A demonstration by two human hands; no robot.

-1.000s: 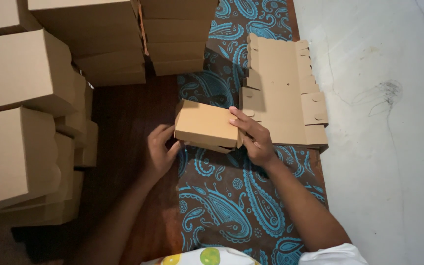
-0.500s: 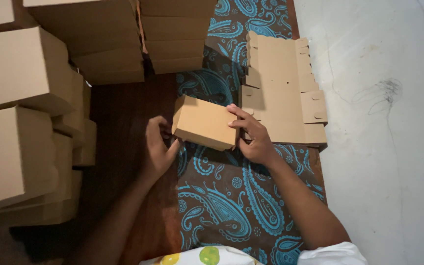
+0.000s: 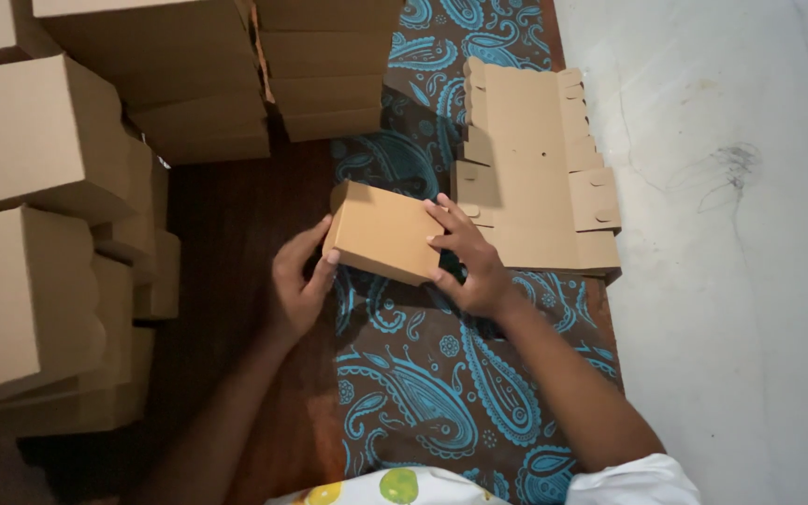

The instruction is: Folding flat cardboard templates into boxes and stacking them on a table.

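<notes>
- Small brown box [image 3: 383,231] held up over blue swirly cloth [image 3: 432,383], between both hands.
- Left hand [image 3: 296,285] curled on its left end, thumb on top.
- Right hand [image 3: 469,257] gripping its right side, fingers spread.
- Flat cardboard sheets [image 3: 535,168] just beside; stacked boxes [image 3: 39,224] at left.

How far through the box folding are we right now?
Done: stacks of folded boxes stand at the left and top. In hand: a closed small box, gripped by the left hand and right hand. Left: a stack of flat blanks on the patterned cloth.
</notes>
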